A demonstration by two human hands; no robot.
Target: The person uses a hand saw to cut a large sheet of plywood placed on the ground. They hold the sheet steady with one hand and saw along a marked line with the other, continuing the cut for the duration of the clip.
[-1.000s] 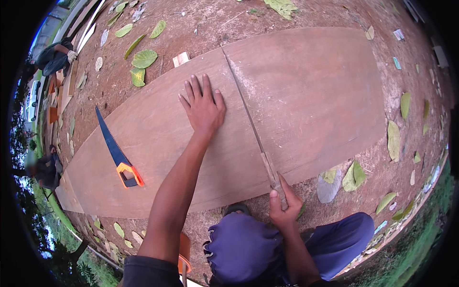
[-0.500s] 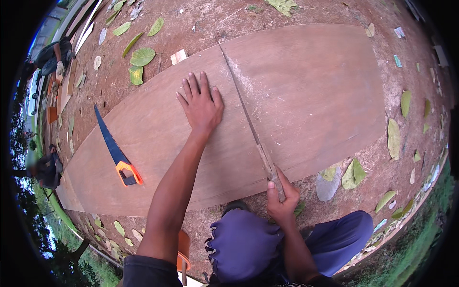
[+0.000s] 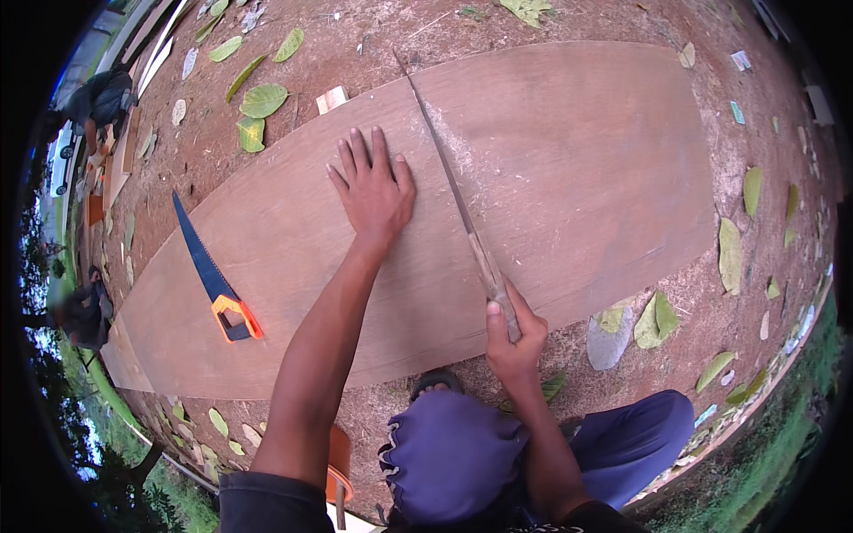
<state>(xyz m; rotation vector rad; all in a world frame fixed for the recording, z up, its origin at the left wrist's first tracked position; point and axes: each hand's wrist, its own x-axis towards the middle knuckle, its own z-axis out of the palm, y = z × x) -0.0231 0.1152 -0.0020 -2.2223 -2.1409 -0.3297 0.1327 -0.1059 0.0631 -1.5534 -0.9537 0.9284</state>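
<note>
A large brown plywood sheet lies low over the ground in front of me. My right hand is wrapped round the worn wooden handle of a long, narrow hand saw. The saw's blade slants across the sheet, and its tip reaches past the far edge. Pale sawdust is scattered along the blade's right side. Left of the blade, my left hand lies flat on the sheet with fingers spread. A second hand saw, with a dark blue blade and orange-and-black handle, rests on the sheet farther left.
A small wood block shows at the sheet's far edge. Leaves litter the reddish soil. An orange object stands beside my left arm. Two other people are at the far left, one near boards.
My right hand has pushed the saw away from me, so its tip now sticks out beyond the sheet's far edge. My left hand stays flat in place.
</note>
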